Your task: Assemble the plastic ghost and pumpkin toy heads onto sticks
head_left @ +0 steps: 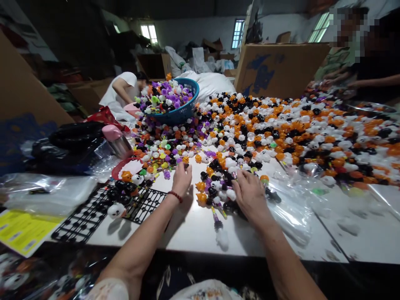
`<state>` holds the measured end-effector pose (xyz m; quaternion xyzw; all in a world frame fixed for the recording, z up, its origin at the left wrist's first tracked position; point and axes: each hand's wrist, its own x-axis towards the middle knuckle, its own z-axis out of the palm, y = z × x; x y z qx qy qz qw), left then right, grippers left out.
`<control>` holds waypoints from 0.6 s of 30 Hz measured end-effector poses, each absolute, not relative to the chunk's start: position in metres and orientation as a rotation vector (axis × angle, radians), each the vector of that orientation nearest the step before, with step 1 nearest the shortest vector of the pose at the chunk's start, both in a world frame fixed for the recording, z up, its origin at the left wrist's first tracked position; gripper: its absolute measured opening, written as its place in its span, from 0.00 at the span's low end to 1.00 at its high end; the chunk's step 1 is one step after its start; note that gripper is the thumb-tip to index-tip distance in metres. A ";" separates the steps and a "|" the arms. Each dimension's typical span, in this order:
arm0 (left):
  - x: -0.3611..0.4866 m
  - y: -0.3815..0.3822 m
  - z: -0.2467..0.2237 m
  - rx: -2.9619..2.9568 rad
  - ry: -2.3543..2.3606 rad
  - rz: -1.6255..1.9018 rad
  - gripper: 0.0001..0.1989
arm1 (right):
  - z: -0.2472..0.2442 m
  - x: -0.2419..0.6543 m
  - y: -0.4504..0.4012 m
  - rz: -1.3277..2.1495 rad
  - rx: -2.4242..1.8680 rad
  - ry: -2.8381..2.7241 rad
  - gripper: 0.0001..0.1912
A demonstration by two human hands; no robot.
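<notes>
My left hand (pixel 182 180), with a red beaded bracelet at the wrist, is over the white table (pixel 193 233) by the edge of the mixed toy pile; its fingers are bent around something small and dark that I cannot make out. My right hand (pixel 250 193) rests against a small heap of orange, black and white toys (pixel 215 185), its fingertips partly hidden among them. One toy with a white head (pixel 222 238) lies below the heap. Several toys (pixel 126 187) stand in a black grid rack (pixel 84 212) at the left.
A blue basket (pixel 187 110) of toys tilts behind the piles. A large orange, black and white pile (pixel 281 121) covers the back right. Clear plastic bags (pixel 290 212), a pink-capped bottle (pixel 117 139) and a yellow sheet (pixel 26 229) lie around. Other people work behind.
</notes>
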<state>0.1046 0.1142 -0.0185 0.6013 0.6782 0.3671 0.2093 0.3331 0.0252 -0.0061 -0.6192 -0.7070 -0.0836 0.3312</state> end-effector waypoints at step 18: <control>0.067 0.136 -0.044 1.208 1.410 1.090 0.14 | -0.011 0.282 0.011 0.272 -1.305 -2.003 0.12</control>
